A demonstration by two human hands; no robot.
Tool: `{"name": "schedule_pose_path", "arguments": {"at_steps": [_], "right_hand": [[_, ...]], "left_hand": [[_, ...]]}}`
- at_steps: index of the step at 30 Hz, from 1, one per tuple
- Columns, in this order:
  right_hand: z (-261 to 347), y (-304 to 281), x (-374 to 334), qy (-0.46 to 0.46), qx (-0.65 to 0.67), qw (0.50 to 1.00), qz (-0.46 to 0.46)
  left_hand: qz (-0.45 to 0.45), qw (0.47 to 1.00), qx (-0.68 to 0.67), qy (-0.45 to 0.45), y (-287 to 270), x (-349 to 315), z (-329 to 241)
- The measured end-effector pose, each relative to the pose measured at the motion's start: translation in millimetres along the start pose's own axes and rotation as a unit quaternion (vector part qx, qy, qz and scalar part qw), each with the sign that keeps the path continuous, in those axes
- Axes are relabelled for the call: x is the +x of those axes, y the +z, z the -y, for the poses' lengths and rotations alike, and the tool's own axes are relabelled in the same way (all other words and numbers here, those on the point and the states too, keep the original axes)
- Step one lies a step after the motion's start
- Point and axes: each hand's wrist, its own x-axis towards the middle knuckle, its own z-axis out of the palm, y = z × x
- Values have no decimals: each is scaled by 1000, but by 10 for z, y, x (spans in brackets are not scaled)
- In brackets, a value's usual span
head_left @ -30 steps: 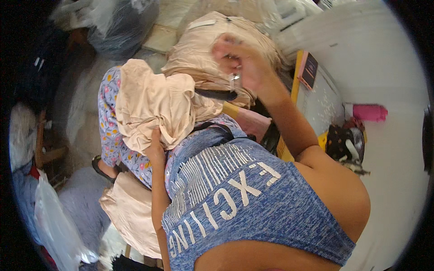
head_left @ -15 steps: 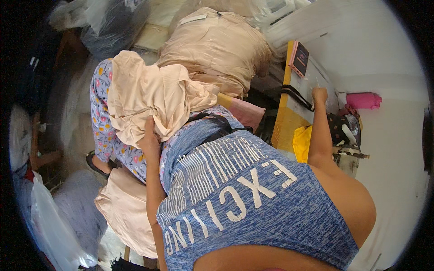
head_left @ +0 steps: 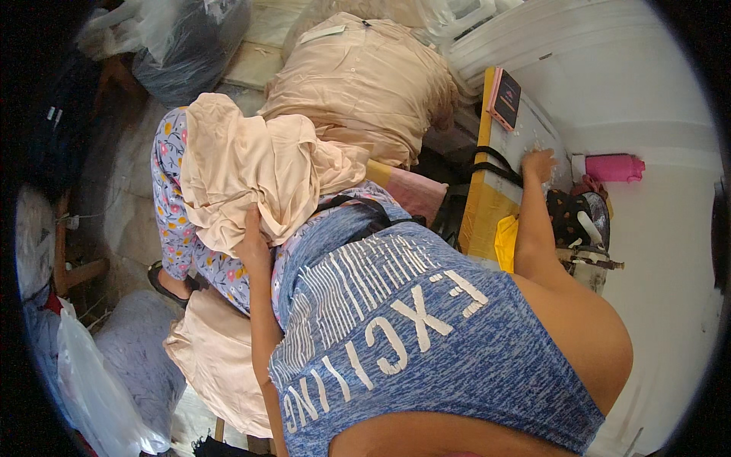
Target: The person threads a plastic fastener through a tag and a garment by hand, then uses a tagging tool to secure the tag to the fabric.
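Note:
A light beige garment (head_left: 263,156) lies bunched over my lap and raised knee. My left hand (head_left: 252,238) grips its near edge, the fingertips partly tucked into the folds. Off to the right, my right hand (head_left: 538,164) rests on the white top of a narrow bench (head_left: 525,141), fingers apart. Small whitish bits lie around those fingers, too small to name. Just beside that hand, a black strap (head_left: 499,164) crosses the bench's edge.
A large pile of beige garments (head_left: 358,84) stands beyond my lap. A phone (head_left: 505,99) lies on the bench's far end. A pink bottle (head_left: 613,167) and yellow cloth (head_left: 505,242) are near my right arm. Filled plastic bags (head_left: 190,61) sit at far left.
My right hand has gone from closed to fingers spread on the bench top. The left hand keeps its grip on the garment, which has shifted slightly.

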Motion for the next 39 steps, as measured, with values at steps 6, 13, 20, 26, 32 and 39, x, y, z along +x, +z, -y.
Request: {"name": "schedule_pose_path", "arguments": {"at_steps": [6, 13, 20, 26, 32, 39], "right_hand": [[264, -230, -44, -107, 75, 991, -16], [544, -64, 83, -205, 241, 948, 44], [670, -99, 38, -229, 178, 955, 53], [684, -180, 74, -203, 168, 961, 80], [607, -179, 91, -76, 178, 981, -2], [225, -96, 223, 41, 33, 994, 100]], "left_hand": [[26, 994, -18, -103, -44, 8, -79], [30, 997, -46, -58, -32, 32, -38], [29, 997, -45, -59, -66, 50, 41], [20, 990, -113, -84, -14, 26, -129], [32, 995, -62, -75, -68, 50, -11], [43, 992, -73, -89, -122, 59, 185]]}}
